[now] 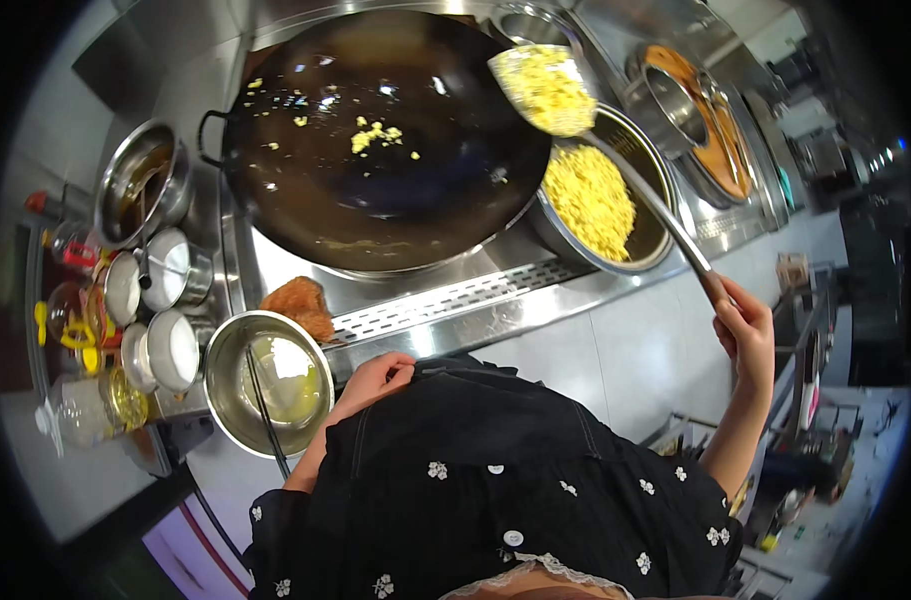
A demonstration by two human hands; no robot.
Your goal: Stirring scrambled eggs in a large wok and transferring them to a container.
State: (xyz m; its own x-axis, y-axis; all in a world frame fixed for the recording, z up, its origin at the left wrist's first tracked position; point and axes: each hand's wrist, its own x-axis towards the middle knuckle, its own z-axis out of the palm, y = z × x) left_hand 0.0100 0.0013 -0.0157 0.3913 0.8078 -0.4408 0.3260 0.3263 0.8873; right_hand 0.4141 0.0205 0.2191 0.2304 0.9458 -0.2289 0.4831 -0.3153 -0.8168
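My right hand [744, 324] grips the wooden handle end of a long metal wok spatula [654, 199]. Yellow scrambled egg [549, 90] lies on its blade, raised above the right rim of a large dark wok [395, 195]. Small bits of egg [375, 136] remain on the oily wok surface. Right of the wok, under the spatula, a deep metal pot [654, 247] holds a heap of chopped yellow egg [590, 199]. My left hand [380, 381] rests at the front of my dark clothing with its fingers curled; whether it holds any cloth cannot be told.
A steel bowl [215, 390] with egg residue and chopsticks [260, 401] stands at the left, beside a brown scouring pad [301, 306]. Seasoning bowls [174, 352], bottles and a steel basin [106, 202] are farther left. Nested metal bowls [635, 97] stand at the upper right.
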